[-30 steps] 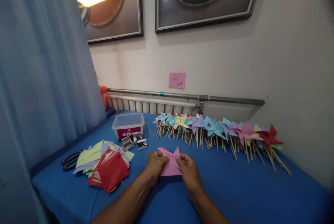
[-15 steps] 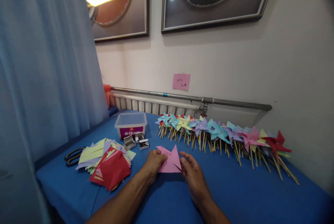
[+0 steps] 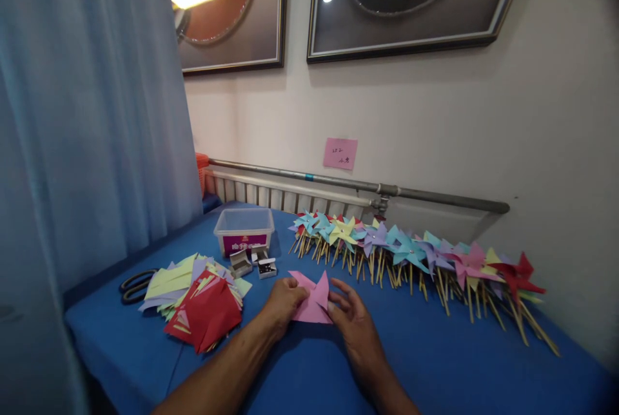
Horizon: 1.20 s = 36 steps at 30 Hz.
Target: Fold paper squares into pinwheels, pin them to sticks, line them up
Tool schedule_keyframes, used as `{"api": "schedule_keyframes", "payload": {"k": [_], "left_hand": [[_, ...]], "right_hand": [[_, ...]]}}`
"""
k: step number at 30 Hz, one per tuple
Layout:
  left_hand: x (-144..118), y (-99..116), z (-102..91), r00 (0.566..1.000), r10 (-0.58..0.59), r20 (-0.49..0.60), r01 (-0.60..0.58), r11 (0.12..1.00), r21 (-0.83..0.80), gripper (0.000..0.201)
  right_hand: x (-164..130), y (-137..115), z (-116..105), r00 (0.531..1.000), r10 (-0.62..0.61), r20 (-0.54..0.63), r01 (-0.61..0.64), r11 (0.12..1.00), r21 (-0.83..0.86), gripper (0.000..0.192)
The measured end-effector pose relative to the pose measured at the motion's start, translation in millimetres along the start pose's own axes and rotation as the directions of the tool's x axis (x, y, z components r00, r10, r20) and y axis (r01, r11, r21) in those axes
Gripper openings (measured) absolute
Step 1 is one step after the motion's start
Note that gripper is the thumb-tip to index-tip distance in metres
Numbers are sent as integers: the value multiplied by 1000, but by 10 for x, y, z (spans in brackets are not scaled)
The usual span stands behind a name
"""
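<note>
In the head view, a pink paper square (image 3: 312, 302) is seen lying on the blue table (image 3: 435, 363), near the front middle, between the two hands. Some of its corners are folded up toward the centre, so that pointed flaps stand above the sheet. The left hand (image 3: 283, 302) is placed on the left edge of the paper, and its fingers are closed on that edge in a pinch. The right hand (image 3: 353, 318) is laid at the right edge of the paper; its fingers are spread and relaxed, and the fingertips touch the paper near the raised flap without closing around it.

To the left of the hands, a loose pile of coloured paper squares (image 3: 198, 302) is spread on the table, with red sheets on top and yellow and lilac ones below. Black scissors (image 3: 135, 286) are found just beyond this pile, at the table edge. Behind the pile, a clear plastic box (image 3: 244, 231) is standing, and two small open boxes (image 3: 251, 265) are set just in front of it. Along the wall, a long row of finished pinwheels (image 3: 411, 250) on wooden sticks is laid out. A pink note (image 3: 340, 153) is stuck on the wall above the grey pipe (image 3: 338, 182).
</note>
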<state>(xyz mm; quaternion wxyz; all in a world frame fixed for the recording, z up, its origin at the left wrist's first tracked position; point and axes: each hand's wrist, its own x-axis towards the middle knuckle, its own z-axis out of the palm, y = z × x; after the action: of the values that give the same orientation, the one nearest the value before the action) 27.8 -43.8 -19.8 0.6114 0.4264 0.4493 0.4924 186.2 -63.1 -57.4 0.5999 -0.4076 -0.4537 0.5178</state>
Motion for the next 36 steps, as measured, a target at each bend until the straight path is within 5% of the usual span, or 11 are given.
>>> {"api": "schedule_keyframes", "payload": {"k": [4,13,36], "left_hand": [[1,-25,18,999,19,-35,-16,996,92,17],[115,-223,27,982,177,-69,-146,937,318,7],[78,-196,48,984,174,-34,-149,917,371,9]], "right_hand": [[32,76,22,996,52,-68,-50,998,29,84],[-51,-92,161,994,92,-61,-90,996,22,58],[36,53,81,996,19,-87,-25,998,-61,63]]}}
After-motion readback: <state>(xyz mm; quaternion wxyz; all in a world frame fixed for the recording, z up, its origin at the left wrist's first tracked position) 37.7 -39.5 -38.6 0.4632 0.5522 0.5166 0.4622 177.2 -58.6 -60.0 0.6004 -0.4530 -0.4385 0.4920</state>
